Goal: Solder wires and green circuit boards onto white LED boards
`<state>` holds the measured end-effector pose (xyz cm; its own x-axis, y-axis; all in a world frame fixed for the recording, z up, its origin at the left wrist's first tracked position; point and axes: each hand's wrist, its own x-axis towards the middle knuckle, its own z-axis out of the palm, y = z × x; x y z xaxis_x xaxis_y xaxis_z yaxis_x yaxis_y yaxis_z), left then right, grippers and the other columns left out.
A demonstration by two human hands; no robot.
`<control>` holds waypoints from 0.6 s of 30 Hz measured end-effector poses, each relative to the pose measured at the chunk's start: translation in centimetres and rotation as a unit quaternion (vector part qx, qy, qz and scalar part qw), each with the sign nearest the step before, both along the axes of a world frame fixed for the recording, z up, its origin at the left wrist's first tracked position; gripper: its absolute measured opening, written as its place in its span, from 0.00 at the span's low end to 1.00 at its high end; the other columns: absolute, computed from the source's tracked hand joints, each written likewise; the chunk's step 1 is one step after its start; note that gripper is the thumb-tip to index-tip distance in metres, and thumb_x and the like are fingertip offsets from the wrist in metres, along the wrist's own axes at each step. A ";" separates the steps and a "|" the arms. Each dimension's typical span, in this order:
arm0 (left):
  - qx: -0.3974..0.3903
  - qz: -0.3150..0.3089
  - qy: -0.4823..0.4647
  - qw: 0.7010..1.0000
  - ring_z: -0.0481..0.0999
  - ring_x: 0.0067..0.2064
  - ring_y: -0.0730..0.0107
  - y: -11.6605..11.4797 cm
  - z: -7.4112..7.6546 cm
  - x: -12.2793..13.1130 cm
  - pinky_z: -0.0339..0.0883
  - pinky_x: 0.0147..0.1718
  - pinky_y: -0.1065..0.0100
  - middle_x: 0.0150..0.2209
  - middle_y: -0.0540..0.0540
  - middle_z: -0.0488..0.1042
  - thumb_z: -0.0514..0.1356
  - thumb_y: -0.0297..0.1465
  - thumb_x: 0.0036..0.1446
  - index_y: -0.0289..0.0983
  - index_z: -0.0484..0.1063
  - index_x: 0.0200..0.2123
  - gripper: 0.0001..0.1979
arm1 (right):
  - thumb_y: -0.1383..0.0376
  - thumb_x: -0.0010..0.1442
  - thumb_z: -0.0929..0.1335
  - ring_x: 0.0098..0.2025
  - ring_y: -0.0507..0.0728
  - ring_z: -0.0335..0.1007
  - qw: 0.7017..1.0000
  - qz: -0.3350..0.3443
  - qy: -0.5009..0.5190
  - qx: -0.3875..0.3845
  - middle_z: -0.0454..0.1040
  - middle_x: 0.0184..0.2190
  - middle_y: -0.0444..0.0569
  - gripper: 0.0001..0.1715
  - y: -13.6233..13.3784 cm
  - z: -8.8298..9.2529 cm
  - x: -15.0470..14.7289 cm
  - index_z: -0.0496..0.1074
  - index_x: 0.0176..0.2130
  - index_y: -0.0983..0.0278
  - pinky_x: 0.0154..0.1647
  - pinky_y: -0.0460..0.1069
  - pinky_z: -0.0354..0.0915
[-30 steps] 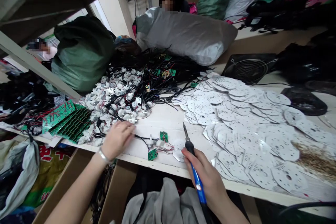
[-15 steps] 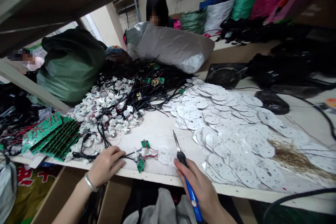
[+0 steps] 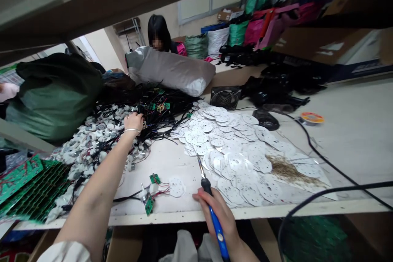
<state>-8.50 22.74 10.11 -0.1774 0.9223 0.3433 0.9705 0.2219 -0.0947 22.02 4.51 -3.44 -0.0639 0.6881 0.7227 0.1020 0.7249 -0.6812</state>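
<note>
My right hand (image 3: 219, 213) is closed round the blue handle of a soldering iron (image 3: 217, 229), its metal tip pointing up and away beside the overlapping white round boards (image 3: 236, 163). My left hand (image 3: 134, 122) reaches far forward to the border between the heap of white plastic parts (image 3: 104, 131) and the tangle of black cables (image 3: 166, 118). Its fingers are curled down, and what they grip is hidden. Near the front edge lies a wired set: a single white round board (image 3: 177, 186), two small green circuit boards (image 3: 149, 205), red wires and a black cable.
Large green circuit panels (image 3: 37, 188) lie at the left. Behind stand a fan (image 3: 225, 97), a silver-grey bag (image 3: 172, 67) with a person beyond it, and a green sack (image 3: 55, 94). A solder spool (image 3: 311, 118) and black cord (image 3: 310, 141) are on the right.
My left hand has left the black cable by the wired set and moved forward to the heap. The soldering iron stays in my right hand. The view has turned rightward.
</note>
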 end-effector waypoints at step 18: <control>-0.016 0.130 -0.061 0.989 0.77 0.38 0.52 -10.0 -0.3 -8.4 0.67 0.39 0.59 0.31 0.42 0.77 0.59 0.45 0.51 0.37 0.67 0.54 0.29 | 0.80 0.56 0.67 0.41 0.54 0.76 0.993 -0.013 -0.094 0.064 0.74 0.41 0.56 0.28 -0.1 0.8 0.6 0.67 0.55 0.66 0.38 0.45 0.73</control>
